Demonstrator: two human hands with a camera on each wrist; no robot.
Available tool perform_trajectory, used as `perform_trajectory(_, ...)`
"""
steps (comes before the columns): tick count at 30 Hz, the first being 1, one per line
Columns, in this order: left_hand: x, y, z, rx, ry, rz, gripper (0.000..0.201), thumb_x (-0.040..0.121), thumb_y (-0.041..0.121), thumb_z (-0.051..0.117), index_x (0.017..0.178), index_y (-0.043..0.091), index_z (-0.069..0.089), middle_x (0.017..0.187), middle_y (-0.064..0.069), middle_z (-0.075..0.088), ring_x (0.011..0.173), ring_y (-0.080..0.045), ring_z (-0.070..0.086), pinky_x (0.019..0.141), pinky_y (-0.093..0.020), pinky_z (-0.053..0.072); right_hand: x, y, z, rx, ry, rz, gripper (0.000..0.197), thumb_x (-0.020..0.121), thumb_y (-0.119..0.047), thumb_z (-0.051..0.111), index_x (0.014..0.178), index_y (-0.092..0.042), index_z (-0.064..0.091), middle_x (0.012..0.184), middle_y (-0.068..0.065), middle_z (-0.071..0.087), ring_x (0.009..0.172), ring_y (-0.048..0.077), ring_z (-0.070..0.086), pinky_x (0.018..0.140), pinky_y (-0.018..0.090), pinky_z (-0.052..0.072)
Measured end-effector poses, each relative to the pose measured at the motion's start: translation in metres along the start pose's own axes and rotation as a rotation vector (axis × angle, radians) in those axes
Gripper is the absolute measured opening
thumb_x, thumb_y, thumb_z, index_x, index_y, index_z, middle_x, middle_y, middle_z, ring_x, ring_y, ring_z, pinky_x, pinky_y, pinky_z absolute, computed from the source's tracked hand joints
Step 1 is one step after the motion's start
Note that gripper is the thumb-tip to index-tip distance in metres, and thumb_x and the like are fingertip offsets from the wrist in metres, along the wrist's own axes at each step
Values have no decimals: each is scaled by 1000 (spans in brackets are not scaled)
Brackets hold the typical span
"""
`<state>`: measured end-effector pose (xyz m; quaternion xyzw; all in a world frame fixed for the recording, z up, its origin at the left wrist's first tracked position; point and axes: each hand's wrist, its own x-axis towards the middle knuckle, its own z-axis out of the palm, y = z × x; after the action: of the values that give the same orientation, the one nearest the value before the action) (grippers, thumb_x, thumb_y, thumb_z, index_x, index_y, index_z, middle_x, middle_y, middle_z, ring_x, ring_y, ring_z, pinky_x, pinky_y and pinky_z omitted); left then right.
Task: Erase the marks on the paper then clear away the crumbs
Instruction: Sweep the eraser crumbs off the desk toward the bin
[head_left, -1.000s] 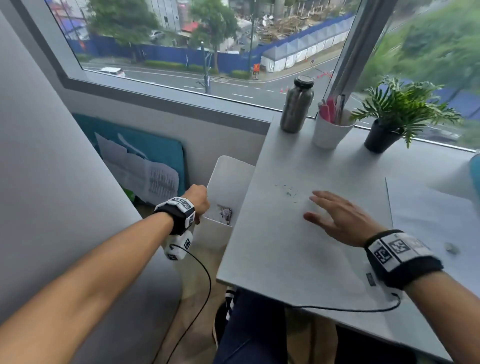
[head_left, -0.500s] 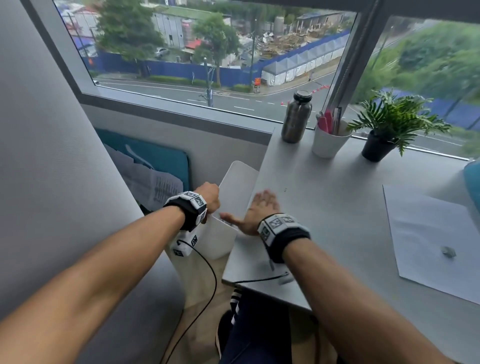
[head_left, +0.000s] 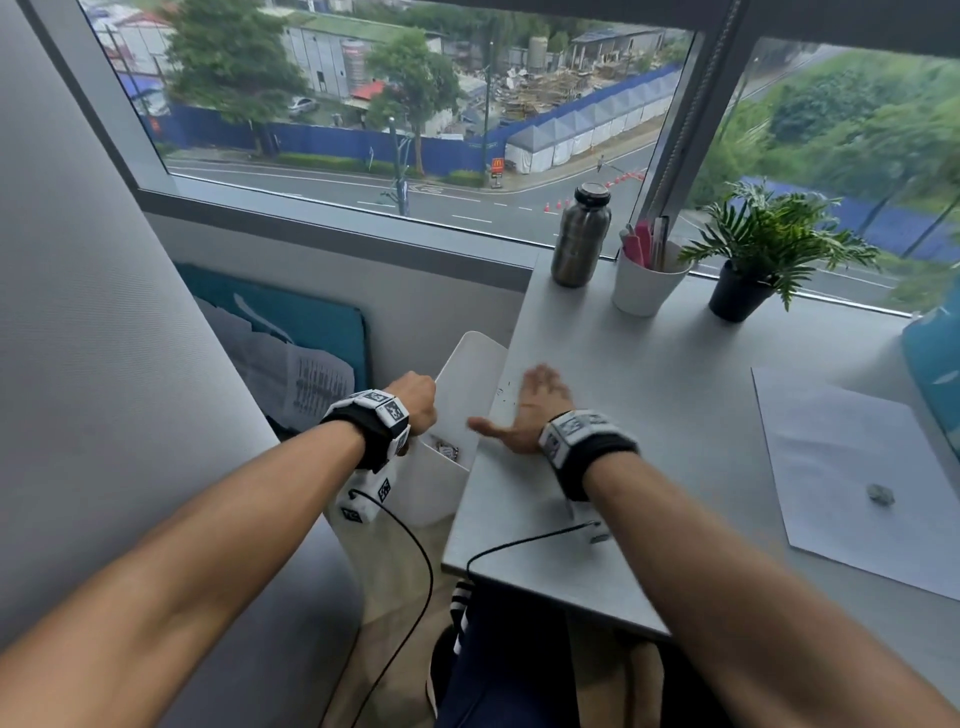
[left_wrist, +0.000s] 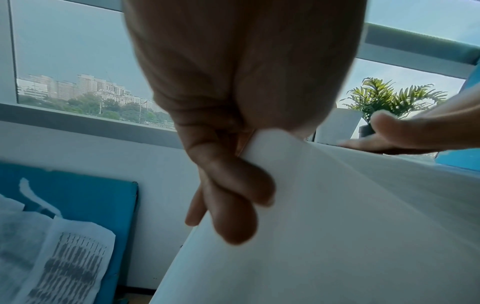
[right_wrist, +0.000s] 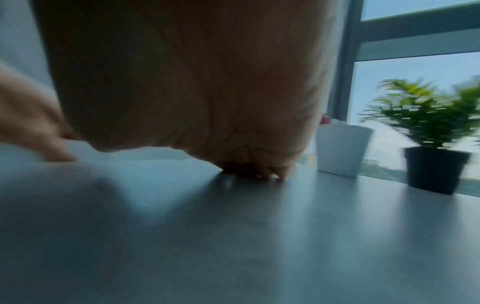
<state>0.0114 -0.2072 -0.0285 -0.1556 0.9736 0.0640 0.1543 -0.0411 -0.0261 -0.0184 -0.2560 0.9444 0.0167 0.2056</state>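
Lying dark and speckled by flat right-hand fingers (head_left: 540, 382), crumbs (head_left: 503, 391); left fingers (left_wrist: 233, 193) pinch bin (head_left: 467, 384).

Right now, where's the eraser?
In the head view the eraser lies on the paper at the desk's right, far from both hands.

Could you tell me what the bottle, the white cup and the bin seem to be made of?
Bottle: brushed metal, probably steel; grey sheen with streaky reflections.
Cup: matte white, ceramic or plastic; cannot tell which.
Bin: thin, smooth white plastic, judging by the slim rim the left hand grips.
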Motion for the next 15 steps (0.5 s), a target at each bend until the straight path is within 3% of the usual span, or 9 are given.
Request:
perform_trajectory(3, 1, 0, -3, -2, 14, 6, 28, 91, 6, 47, 112, -6, 61, 122, -27, 61, 110, -42, 60, 84, -39, 50, 3, -59, 15, -28, -37, -289, 121, 75, -89, 29, 154, -4, -5, 163, 14, -7, 151, 27, -5, 123, 42, 0)
perform_trajectory(7, 3, -3, -6, -3, 3, 6, 26, 91, 4, 48, 110, -7, 61, 120, -27, 62, 108, -42, 61, 83, -38, 50, 3, -63, 4, -14, -25, -302, 113, 80, -84, 30, 154, -4, -2, 163, 13, -5, 151, 26, -4, 122, 42, 0)
perform_trajectory(11, 5, -6, -6, 3, 6, 10, 27, 89, 4, 47, 109, -8, 61, 120, -26, 61, 107, -41, 62, 83, -38, 51, 21, 5, -13, 27, 136, -72, 114, 79, -84, 29, 152, 2, 11, 161, 19, 9, 149, 33, 8, 122, 45, 9)
perform_trajectory(13, 4, -6, -5, 7, 2, 15, 28, 89, 4, 46, 109, -7, 61, 120, -26, 62, 106, -41, 62, 82, -38, 52, 26, 35, -17, 55, 106, 85, 117, 78, -86, 27, 153, 2, 3, 162, 20, 0, 150, 33, 1, 122, 44, 5)
perform_trajectory(15, 4, -6, -4, 5, -1, 16, 27, 89, 4, 46, 108, -7, 61, 119, -25, 62, 105, -41, 63, 82, -38, 52, 25, 40, -11, 70, 21, 141, 121, 76, -88, 28, 153, 0, -6, 161, 18, -11, 150, 31, -7, 123, 42, 0)
